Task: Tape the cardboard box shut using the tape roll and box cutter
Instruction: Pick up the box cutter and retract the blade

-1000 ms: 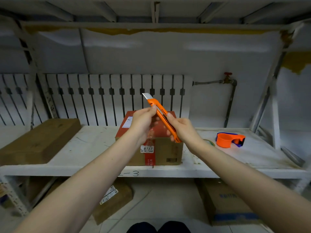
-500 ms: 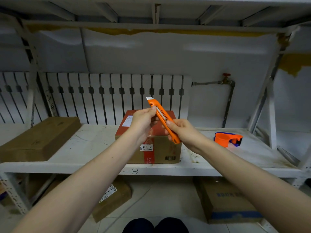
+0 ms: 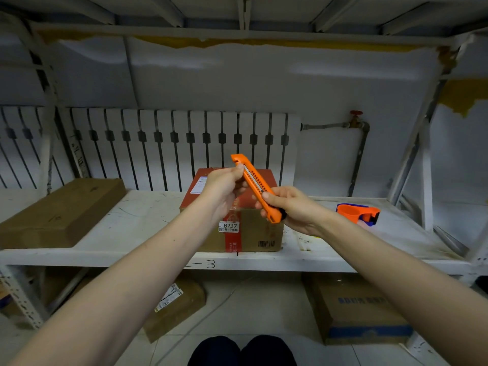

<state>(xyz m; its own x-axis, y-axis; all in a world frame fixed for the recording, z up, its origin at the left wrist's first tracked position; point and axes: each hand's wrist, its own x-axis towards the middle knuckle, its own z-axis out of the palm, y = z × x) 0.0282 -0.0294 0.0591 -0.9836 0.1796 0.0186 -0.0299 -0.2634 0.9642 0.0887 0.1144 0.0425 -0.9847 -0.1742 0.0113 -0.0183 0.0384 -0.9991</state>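
Observation:
I hold an orange box cutter (image 3: 254,184) slanted in the air above the shelf with both hands. My right hand (image 3: 293,210) grips its lower end, thumb on the slider. My left hand (image 3: 224,187) pinches its upper end. No blade sticks out of the tip. Behind my hands stands the cardboard box (image 3: 250,233), brown with a red top and a label reading 8737, near the front edge of the white shelf (image 3: 132,220). An orange tape dispenser (image 3: 357,213) lies on the shelf to the right of the box.
A long brown carton (image 3: 60,210) lies at the shelf's left end. Under the shelf, two more cartons (image 3: 356,307) rest on the tiled floor. A white radiator (image 3: 171,146) and a pipe with a red valve (image 3: 355,120) line the back wall. Slanted frame struts stand at right.
The silver blade that stuck out of the cutter's tip has slid back into the orange body. My hands stay on the cutter in nearly the same place.

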